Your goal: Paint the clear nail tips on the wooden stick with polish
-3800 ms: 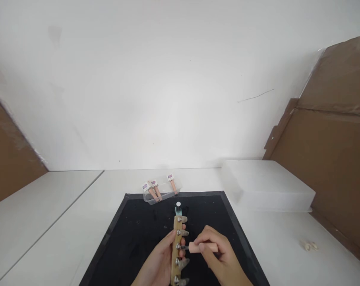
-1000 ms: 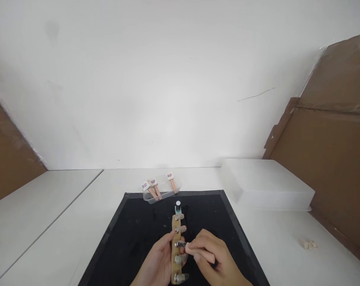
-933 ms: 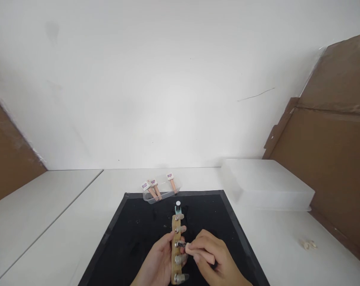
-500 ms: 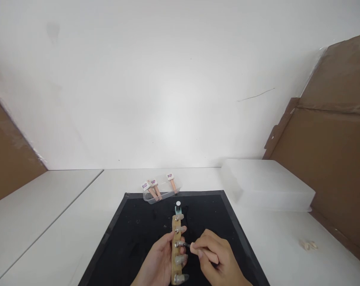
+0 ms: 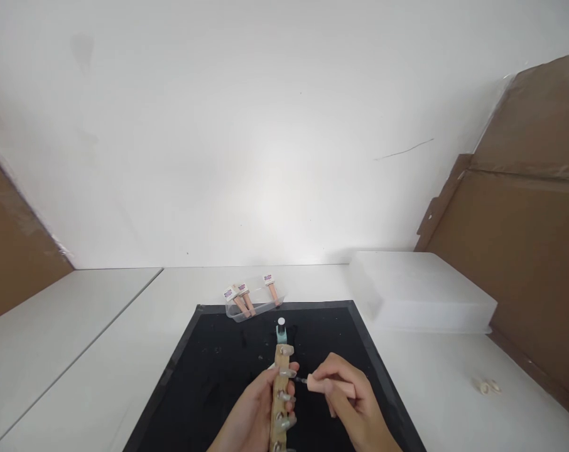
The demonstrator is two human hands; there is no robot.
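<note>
- Black mat (image 5: pixel 232 351), lower centre: probably shields the bench (image 5: pixel 91 376).
- Left hand (image 5: pixel 249 408), bottom centre, grasps the wooden strip (image 5: pixel 281 361), apparently steadying it.
- Right hand (image 5: pixel 355 402), just right, pinches the pink-handled brush (image 5: pixel 316 383), likely for control.
- Strip: pale, lengthwise, bearing glossy translucent nail tips (image 5: pixel 287 373).
- Brush: slim, dark-ended.

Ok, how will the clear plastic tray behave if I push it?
The clear plastic tray looks thin-walled, so probably light and slightly flexible. The pink-capped bottles lie tilted in it, so they might slide or roll.
</note>
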